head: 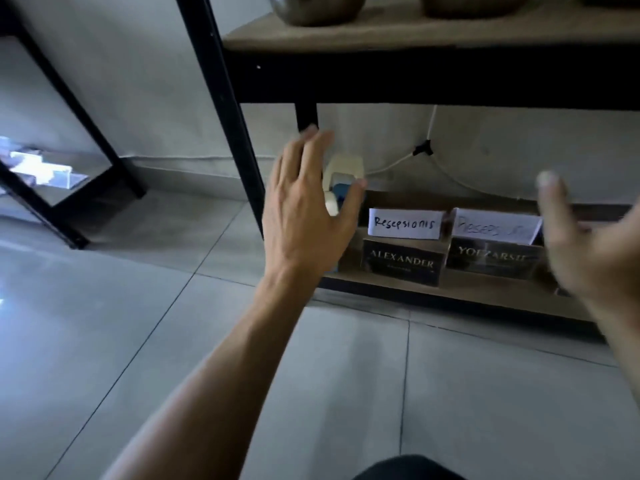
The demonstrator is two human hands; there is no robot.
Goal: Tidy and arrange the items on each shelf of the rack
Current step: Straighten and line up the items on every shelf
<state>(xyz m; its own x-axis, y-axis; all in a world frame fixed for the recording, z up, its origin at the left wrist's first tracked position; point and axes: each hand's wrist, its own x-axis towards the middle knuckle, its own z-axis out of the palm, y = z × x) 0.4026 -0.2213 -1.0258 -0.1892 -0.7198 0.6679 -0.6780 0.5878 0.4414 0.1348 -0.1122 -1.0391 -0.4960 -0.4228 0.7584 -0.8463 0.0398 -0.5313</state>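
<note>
Head view: my left hand (pixel 304 216) reaches toward the bottom shelf (pixel 467 292) of the black rack (pixel 221 109), fingers spread and relaxed, holding nothing. It hangs in front of the shelf's left end, where a cream-coloured object with a blue part (pixel 341 174) stands; my palm covers part of it and I cannot tell whether I touch it. My right hand (pixel 588 247) is raised over the shelf's right end, blurred, fingers loosely apart and empty.

On the shelf, between my hands, two dark nameplates stand side by side at the front edge: the ALEXANDER plate (pixel 403 263) nearer the left end, the second plate (pixel 493 259) just to its right, its lettering too smeared to read fully. Behind each stands a folded white card; the left card (pixel 405 224) reads "Resepsionis", the right card (pixel 495 225) is blurred.

Above the shelf, the next board up carries metal bowls (pixel 315 6). A white cable (pixel 429 133) runs down the wall behind the shelf.
</note>
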